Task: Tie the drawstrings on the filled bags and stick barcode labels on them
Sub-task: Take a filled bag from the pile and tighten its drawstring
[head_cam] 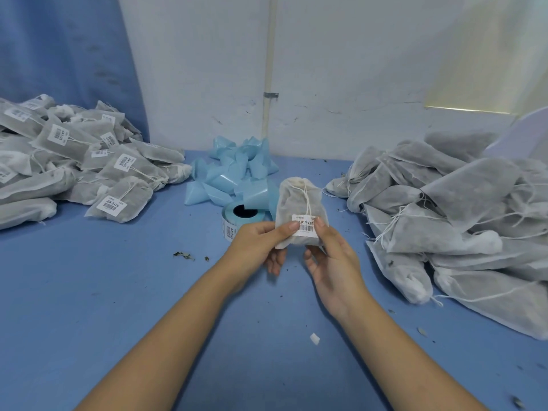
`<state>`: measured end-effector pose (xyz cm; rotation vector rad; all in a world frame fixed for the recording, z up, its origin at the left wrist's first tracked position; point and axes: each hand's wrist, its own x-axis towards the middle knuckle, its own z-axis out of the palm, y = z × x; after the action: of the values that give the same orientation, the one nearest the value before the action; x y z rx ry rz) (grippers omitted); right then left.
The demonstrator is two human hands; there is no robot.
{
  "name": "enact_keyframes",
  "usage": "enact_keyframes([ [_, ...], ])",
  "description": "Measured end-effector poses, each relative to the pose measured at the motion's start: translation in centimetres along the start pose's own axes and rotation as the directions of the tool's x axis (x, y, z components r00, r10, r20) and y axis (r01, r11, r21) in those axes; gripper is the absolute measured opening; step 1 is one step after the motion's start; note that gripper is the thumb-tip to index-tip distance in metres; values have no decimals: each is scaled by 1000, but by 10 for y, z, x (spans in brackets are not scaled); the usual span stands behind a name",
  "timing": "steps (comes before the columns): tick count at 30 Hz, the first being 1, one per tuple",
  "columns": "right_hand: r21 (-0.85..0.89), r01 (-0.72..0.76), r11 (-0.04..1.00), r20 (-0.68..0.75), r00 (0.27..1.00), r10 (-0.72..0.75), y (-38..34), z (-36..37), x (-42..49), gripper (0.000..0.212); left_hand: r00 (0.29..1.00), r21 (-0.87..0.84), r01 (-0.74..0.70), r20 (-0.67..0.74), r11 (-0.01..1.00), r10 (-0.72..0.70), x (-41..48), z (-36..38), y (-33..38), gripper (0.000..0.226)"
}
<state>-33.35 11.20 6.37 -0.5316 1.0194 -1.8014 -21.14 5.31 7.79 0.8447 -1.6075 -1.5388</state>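
The head-worn camera is looking forward and down along both forearms, sitting close enough that the left hand (pixel 258 241) and right hand (pixel 332 256) gripping the bag (pixel 299 203) are landing near the frame's centre. Its wide lens is taking in the blue table (pixel 118 292) to either side of the grip and the wall (pixel 341 84) beyond it.

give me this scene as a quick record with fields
held: small white fabric drawstring bag, cinched, white barcode label on front
left hand: pinches bag's left edge
right hand: thumb on label, fingers behind bag
left pile: labelled grey filled bags
right pile: plain grey filled bags, no labels seen
roll: blue label roll behind hands
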Motion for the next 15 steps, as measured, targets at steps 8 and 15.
enact_keyframes([
  [8,-4,-60,998,-14,998,60,1,-5,3,17,980,-865,-198,-172,460,98,11,-20,21,83],
  [15,6,-38,999,-24,999,38,1,-10,8,6,994,-533,-105,-20,840,112,6,-6,16,32],
])
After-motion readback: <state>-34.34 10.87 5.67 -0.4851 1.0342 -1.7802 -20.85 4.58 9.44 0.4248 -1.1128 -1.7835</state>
